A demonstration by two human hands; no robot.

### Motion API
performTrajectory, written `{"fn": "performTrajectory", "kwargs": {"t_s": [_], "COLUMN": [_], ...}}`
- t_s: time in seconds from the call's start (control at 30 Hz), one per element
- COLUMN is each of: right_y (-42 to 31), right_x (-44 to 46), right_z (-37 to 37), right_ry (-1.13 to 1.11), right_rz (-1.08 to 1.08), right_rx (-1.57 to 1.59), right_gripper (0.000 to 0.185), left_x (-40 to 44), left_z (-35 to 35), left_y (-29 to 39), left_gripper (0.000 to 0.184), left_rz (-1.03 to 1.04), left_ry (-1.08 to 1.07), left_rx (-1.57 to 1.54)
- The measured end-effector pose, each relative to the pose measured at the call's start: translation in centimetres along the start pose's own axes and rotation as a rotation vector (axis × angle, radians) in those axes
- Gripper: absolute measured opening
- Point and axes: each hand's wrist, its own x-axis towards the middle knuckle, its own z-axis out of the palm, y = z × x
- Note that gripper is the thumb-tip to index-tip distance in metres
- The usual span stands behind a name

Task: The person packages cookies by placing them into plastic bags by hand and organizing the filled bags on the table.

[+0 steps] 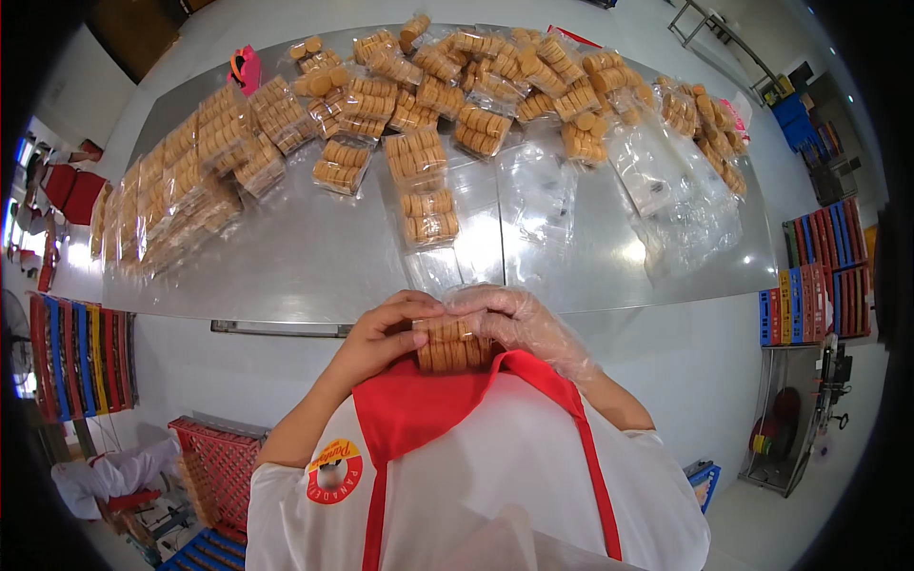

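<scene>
Close to my chest, at the near edge of the steel table, I hold a clear pack of round golden cookies (pixel 453 348) with both hands. My left hand (pixel 392 328), bare, has its fingers wrapped around the pack's left side and top. My right hand (pixel 509 319), in a clear plastic glove, grips the upper right of the same pack. Just beyond my hands, a partly filled cookie bag (pixel 430 215) lies flat with its open end toward me. Empty clear bags (pixel 538 195) lie to its right.
A steel table (pixel 314 257) spreads ahead. Stacked cookie packs (pixel 181 190) stand at its left, and a heap of packs (pixel 476 67) covers the far side. Loose plastic bags (pixel 681 205) lie at right. Crates (pixel 224 471) and another person (pixel 114 476) are at lower left.
</scene>
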Motion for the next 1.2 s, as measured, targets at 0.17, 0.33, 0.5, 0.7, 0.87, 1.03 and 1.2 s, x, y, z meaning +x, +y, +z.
{"fn": "performTrajectory", "kwargs": {"t_s": [0.17,0.33,0.5,0.7,0.87,1.03,1.2], "right_y": [3.4,1.4,-0.9,0.3,2.1,2.0,3.1], "right_x": [0.5,0.0,0.8,0.5,-1.6,-2.4,-3.9], "right_z": [-0.9,-0.8,2.7,1.3,-1.3,-2.0,-2.5], "right_ry": [0.026,-0.024,0.016,0.134,0.209,0.221,0.398], "right_rz": [-0.139,-0.351,0.084,0.161,-0.082,-0.200,-0.215], "right_rx": [-0.143,-0.896,-1.114,-0.693,0.709,0.950,0.908], "right_gripper": [0.024,0.048,0.103,0.109,0.094,0.082,0.074], "left_x": [0.3,1.7,4.6,5.8,5.2,5.4,5.8], "left_z": [-0.5,0.5,1.0,3.0,5.6,5.1,3.7], "left_y": [-2.1,-1.4,-2.0,0.1,2.5,1.2,0.3], "left_gripper": [0.024,0.020,0.023,0.030,0.043,0.047,0.037], "left_rz": [0.024,-0.032,-0.261,-0.300,0.290,0.561,0.588], "left_ry": [0.035,0.117,0.157,0.162,0.091,-0.066,-0.128], "left_rx": [0.097,0.176,0.179,0.218,0.705,0.929,1.182]}}
